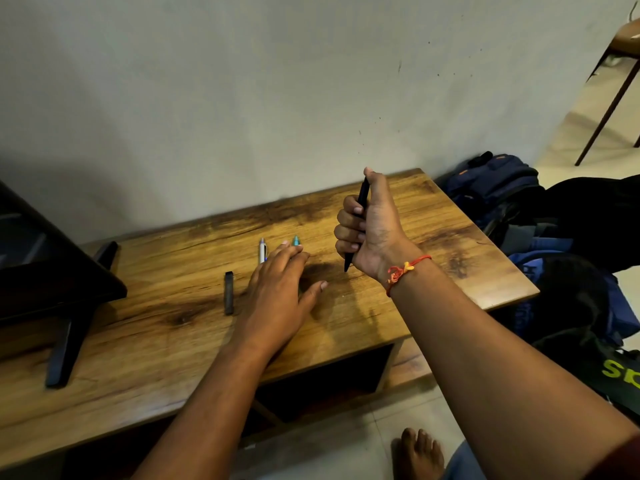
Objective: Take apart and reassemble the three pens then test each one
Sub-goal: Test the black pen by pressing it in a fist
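Note:
My right hand grips a black pen in its fist, held nearly upright above the wooden table, tip pointing down toward the tabletop. My left hand lies flat on the table with fingers straight, reaching over a white pen and a teal pen; only the far ends of both show past my fingers. A black pen cap lies on the table just left of my left hand.
A black stand with angled legs occupies the table's left end. Blue and black backpacks sit on the floor to the right. A wall runs directly behind the table. A bare foot is below the front edge.

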